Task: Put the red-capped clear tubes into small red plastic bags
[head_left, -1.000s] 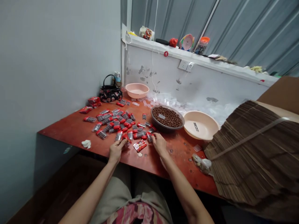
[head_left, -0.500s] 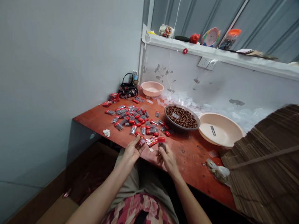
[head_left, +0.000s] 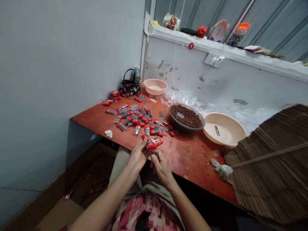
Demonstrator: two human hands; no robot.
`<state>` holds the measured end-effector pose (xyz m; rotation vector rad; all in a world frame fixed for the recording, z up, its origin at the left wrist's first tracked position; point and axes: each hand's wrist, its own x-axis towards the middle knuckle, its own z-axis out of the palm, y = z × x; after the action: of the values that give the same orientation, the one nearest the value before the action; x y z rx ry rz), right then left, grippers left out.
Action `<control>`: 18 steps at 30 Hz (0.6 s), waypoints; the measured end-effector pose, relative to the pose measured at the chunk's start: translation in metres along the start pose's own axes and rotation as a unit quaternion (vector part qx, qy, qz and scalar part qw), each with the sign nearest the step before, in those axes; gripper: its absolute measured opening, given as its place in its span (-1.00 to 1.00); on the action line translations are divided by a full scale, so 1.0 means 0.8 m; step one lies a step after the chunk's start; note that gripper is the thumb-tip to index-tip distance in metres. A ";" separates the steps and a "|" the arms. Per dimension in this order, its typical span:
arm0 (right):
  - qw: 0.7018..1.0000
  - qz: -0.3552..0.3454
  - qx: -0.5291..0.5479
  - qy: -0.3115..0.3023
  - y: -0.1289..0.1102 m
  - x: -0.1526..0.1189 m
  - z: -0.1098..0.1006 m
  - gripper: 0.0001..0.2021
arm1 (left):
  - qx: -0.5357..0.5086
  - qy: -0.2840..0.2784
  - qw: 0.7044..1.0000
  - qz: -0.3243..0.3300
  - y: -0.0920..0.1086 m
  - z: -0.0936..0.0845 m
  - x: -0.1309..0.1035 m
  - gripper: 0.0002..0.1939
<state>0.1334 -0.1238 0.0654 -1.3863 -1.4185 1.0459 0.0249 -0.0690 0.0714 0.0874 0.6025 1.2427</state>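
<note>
My left hand point(head_left: 139, 156) is closed on a red printed wrapper point(head_left: 145, 138), pinched between thumb and fingers near the table's front edge. My right hand point(head_left: 162, 167) grips a small clear bottle point(head_left: 154, 153) with a red cap and dark contents. The bottle's capped end meets the wrapper; whether it is inside the opening I cannot tell. Just behind them a red packet point(head_left: 158, 140) lies on the table. Farther back spreads a loose pile of red-capped bottles point(head_left: 134, 115). A grey basin of brown balls point(head_left: 186, 116) stands to the right.
Right of the basin is a cream basin point(head_left: 225, 128) with a dark strip inside. Flattened cardboard point(head_left: 274, 170) and a knotted plastic bag point(head_left: 221, 170) occupy the right side. At the back are a pink basin point(head_left: 156, 87), a black handbag point(head_left: 130, 87) and clear plastic pieces point(head_left: 209, 107).
My right hand has brought the red-capped bottle leftward to the wrapper in my left hand. The two hands are now close together. The camera view has shifted slightly.
</note>
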 end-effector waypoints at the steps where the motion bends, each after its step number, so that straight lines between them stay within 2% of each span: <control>1: 1.000 0.000 0.007 0.003 0.000 0.001 0.002 -0.79 | -0.005 0.000 1.000 0.000 0.003 -0.001 -0.001 -0.98; 6: 1.000 -0.004 0.011 0.000 -0.003 0.007 0.013 -0.78 | 0.001 -0.010 1.000 0.016 0.015 -0.005 -0.005 -0.96; 12: 0.996 0.025 0.032 -0.074 0.008 0.020 0.012 -0.76 | 0.086 -0.047 0.992 0.075 0.016 -0.001 -0.001 -0.86; 15: 0.999 0.024 0.019 -0.045 0.015 0.028 0.003 -0.76 | 0.093 -0.067 0.991 0.069 0.010 0.003 0.009 -0.85; 18: 0.998 -0.020 -0.065 0.018 0.019 0.034 -0.009 -0.79 | 0.128 -0.082 0.987 0.048 0.001 0.010 0.018 -0.76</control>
<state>0.1440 -0.0966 0.0531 -1.4569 -1.5043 0.9133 0.0307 -0.0534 0.0727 0.4341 0.6162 1.2328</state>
